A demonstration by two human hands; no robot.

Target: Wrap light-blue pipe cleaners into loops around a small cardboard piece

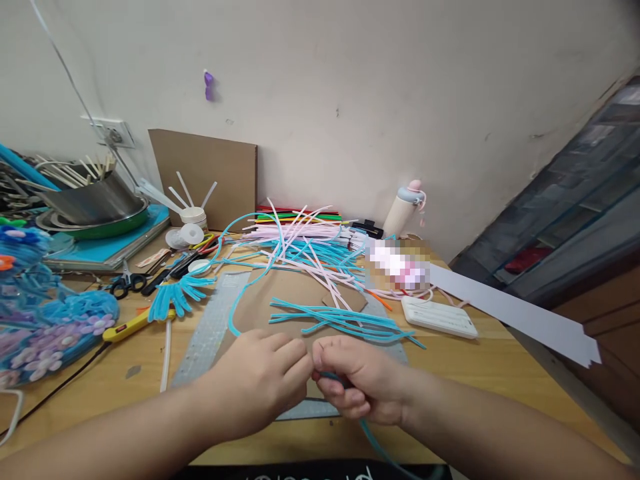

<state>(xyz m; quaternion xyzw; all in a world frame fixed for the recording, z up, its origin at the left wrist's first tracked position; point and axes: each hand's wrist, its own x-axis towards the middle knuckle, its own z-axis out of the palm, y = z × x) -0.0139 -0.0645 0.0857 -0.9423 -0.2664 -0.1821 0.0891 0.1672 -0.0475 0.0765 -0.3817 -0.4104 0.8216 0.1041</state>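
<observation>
My right hand [360,380] is closed around a blue pipe cleaner [375,443], whose tail hangs from under the fingers toward the table's front edge. Knuckles up, my left hand [265,373] is closed too and meets the right at the fingertips. A long blue strand loops up on the far side of the left hand and disappears behind it; the pinch itself is hidden. Just beyond both hands, several loose blue pipe cleaners [340,319] lie across a cardboard sheet [255,300] on a grey cutting mat [200,353].
Pink and blue pipe cleaners [310,243] are heaped at the back. On the left are a yellow glue gun [133,327], a blue fringed piece [180,293], scissors [127,280] and a metal pot [95,197]. A white power bank [439,317] and a bottle [401,210] stand right.
</observation>
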